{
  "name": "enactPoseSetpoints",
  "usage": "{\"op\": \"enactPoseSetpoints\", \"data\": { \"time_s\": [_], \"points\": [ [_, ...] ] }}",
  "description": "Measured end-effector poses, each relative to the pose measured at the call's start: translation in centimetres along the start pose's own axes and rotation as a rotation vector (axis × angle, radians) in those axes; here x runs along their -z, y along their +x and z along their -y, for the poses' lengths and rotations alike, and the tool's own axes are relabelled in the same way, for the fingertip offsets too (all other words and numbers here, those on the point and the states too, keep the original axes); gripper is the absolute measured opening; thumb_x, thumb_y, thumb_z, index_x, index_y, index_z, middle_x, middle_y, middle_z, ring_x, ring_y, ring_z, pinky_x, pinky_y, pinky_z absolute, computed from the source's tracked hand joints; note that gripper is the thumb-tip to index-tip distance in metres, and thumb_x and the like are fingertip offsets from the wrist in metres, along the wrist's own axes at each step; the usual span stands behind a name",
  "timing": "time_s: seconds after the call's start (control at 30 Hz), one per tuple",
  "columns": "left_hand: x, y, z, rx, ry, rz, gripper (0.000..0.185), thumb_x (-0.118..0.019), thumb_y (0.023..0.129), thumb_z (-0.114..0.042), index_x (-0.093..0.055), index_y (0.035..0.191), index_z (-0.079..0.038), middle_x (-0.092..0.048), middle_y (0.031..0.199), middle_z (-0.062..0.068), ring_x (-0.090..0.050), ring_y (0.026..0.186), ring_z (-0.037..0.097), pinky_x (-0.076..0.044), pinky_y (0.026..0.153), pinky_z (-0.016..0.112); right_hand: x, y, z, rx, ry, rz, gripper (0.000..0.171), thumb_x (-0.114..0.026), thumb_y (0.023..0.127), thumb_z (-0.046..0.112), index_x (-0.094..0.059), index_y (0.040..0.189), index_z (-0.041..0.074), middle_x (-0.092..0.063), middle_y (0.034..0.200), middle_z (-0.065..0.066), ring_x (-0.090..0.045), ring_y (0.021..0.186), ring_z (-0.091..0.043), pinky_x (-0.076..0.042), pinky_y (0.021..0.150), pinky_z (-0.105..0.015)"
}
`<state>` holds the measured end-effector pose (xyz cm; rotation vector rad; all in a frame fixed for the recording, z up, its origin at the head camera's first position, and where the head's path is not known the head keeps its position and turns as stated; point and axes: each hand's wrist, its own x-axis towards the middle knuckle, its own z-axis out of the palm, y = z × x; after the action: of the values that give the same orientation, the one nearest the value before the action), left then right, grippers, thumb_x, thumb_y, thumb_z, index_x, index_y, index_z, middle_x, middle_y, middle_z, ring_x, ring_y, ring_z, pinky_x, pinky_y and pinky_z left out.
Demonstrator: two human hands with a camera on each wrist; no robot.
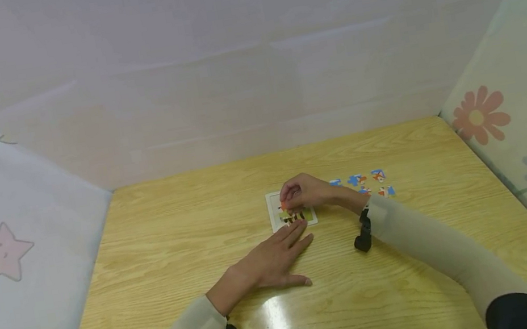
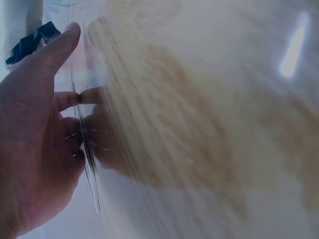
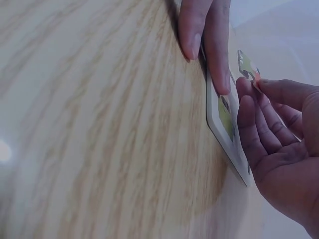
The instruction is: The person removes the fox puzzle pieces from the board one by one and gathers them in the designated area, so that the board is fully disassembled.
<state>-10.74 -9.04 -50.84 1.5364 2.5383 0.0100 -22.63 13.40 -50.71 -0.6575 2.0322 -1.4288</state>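
A small white-rimmed jigsaw tray (image 1: 274,221) lies on the table with some pieces fitted in it. My right hand (image 1: 306,191) is over the tray. Between its thumb and index finger it pinches a green and orange puzzle piece (image 3: 247,67), raised above the tray in the right wrist view. My left hand (image 1: 274,259) lies with fairly straight fingers, their tips touching the tray's near edge and the fitted pieces. In the left wrist view the left hand (image 2: 37,144) is seen from the side. Part of the picture is hidden beneath the hands.
Several loose puzzle pieces (image 1: 356,179) lie to the right of the tray, beyond the right wrist. The wooden table (image 1: 175,224) is bounded by a pale back wall (image 1: 211,92) and side walls printed with a star and flowers.
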Motion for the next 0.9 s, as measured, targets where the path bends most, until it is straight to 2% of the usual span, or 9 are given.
{"op": "enactPoseSetpoints", "data": {
  "time_s": [0.13, 0.47, 0.7, 0.9],
  "points": [
    [0.0, 0.1, 0.0, 0.004, 0.005, 0.011, 0.100, -0.047, 0.100, -0.077, -0.023, 0.170, -0.009, -0.007, 0.177, 0.020, -0.007, 0.165, 0.031, -0.014, 0.133, 0.042, 0.5, -0.6, 0.2, 0.000, 0.009, -0.018, 0.013, -0.070, 0.102, 0.004, -0.072, 0.114, 0.000, -0.076, 0.098, -0.015, -0.076, 0.086, -0.030, -0.065, 0.078, -0.041],
    [0.1, -0.1, -0.1, 0.036, -0.030, 0.018, 0.100, -0.049, 0.100, -0.076, -0.023, 0.170, -0.010, -0.005, 0.177, 0.020, -0.006, 0.165, 0.031, -0.016, 0.133, 0.042, 1.9, -2.2, 0.4, 0.014, -0.059, -0.049, 0.014, -0.071, 0.103, 0.011, -0.074, 0.114, 0.004, -0.076, 0.099, -0.011, -0.075, 0.090, -0.029, -0.063, 0.083, -0.039],
    [0.2, -0.2, -0.2, 0.036, -0.023, 0.008, 0.099, -0.048, 0.101, -0.075, -0.023, 0.170, -0.009, -0.005, 0.177, 0.021, -0.006, 0.165, 0.032, -0.014, 0.133, 0.043, 2.9, -3.9, 0.6, 0.012, -0.052, -0.058, 0.016, -0.071, 0.102, 0.008, -0.073, 0.116, 0.000, -0.077, 0.101, -0.013, -0.075, 0.092, -0.031, -0.063, 0.086, -0.045],
    [0.2, -0.2, -0.3, 0.038, -0.051, 0.012, 0.099, -0.049, 0.101, -0.074, -0.022, 0.170, -0.009, -0.004, 0.177, 0.020, -0.005, 0.165, 0.031, -0.013, 0.133, 0.043, 3.7, -5.6, 0.4, 0.014, -0.071, -0.056, 0.018, -0.069, 0.103, 0.007, -0.071, 0.118, -0.003, -0.076, 0.102, -0.015, -0.075, 0.091, -0.028, -0.064, 0.086, -0.044]
  ]
}}
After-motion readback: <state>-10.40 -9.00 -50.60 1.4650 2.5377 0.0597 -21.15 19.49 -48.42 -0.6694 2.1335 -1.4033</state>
